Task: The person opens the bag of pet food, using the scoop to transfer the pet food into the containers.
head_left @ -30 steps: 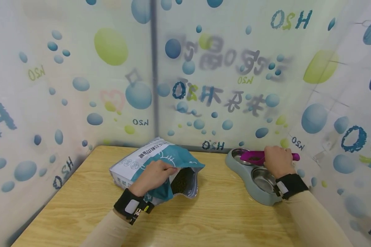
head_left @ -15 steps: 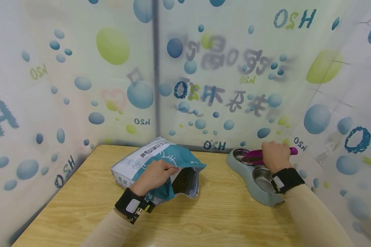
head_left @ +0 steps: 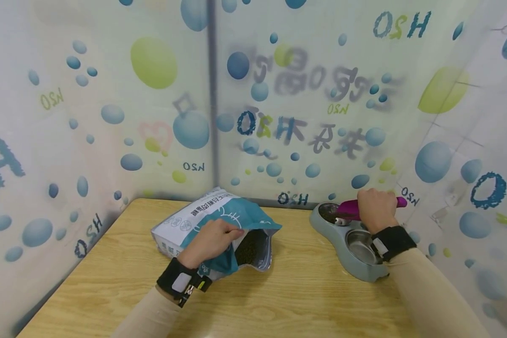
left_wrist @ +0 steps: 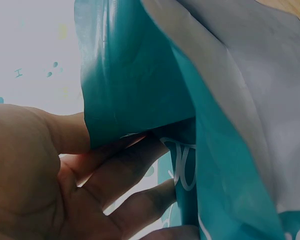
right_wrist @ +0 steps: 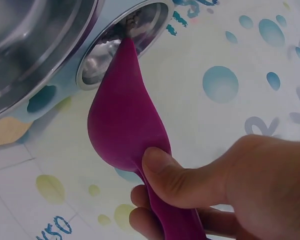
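Note:
My left hand point(head_left: 213, 238) pinches the mouth edge of a teal and white pet food bag point(head_left: 211, 206), which lies on its side with dark kibble point(head_left: 247, 251) showing inside. In the left wrist view the thumb and fingers meet on the bag's teal flap point(left_wrist: 135, 85). My right hand point(head_left: 377, 209) grips the handle of a purple scoop point(right_wrist: 125, 110). The scoop is tipped, its tip over the far steel bowl point(right_wrist: 160, 20) of a grey double feeder point(head_left: 335, 244). Dark kibble point(head_left: 327, 213) lies in that bowl. The near steel bowl point(head_left: 361, 246) shows bare metal.
A wooden table point(head_left: 279, 300) carries the bag and the feeder. Around it hang pale curtains point(head_left: 304, 141) printed with blue and green drops, close behind the table and at the right, near the feeder.
My right hand has turned the scoop over and moved slightly left and up. Kibble from the scoop now shows in the far bowl. My left hand still holds the bag.

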The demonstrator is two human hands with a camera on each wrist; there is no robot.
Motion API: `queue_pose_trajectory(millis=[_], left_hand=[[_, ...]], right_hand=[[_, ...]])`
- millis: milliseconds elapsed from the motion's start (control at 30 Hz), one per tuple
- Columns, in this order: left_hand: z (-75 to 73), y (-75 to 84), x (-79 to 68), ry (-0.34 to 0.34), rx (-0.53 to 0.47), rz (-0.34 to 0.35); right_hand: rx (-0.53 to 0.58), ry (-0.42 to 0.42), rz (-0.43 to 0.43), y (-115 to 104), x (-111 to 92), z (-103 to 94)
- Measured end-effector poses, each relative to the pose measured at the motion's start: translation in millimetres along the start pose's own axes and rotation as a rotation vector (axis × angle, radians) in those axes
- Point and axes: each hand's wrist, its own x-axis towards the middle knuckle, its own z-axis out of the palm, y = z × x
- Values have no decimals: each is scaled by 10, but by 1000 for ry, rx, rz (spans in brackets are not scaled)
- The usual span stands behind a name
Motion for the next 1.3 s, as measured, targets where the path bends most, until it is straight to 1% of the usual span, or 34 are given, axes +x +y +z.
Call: queue_pose_trajectory(millis=[67, 267, 600, 900, 1067, 1300], left_hand=[[3, -1, -3, -1, 1, 0], [2, -4, -1, -1, -3, 0], [16, -32, 15, -7, -12, 0], [5, -46, 25, -8, -9, 6], [9, -42, 21, -6, -10, 7], [16, -36, 12, -4, -10, 9]], right_hand=[[0, -8, 5, -15, 5, -18], [-12, 6, 6, -53, 11, -56], [-22, 7, 26, -49, -6, -43], [-24, 58, 51, -53, -79, -9], [4, 64, 52, -43, -140, 12], [56, 109, 62, -57, -216, 53]])
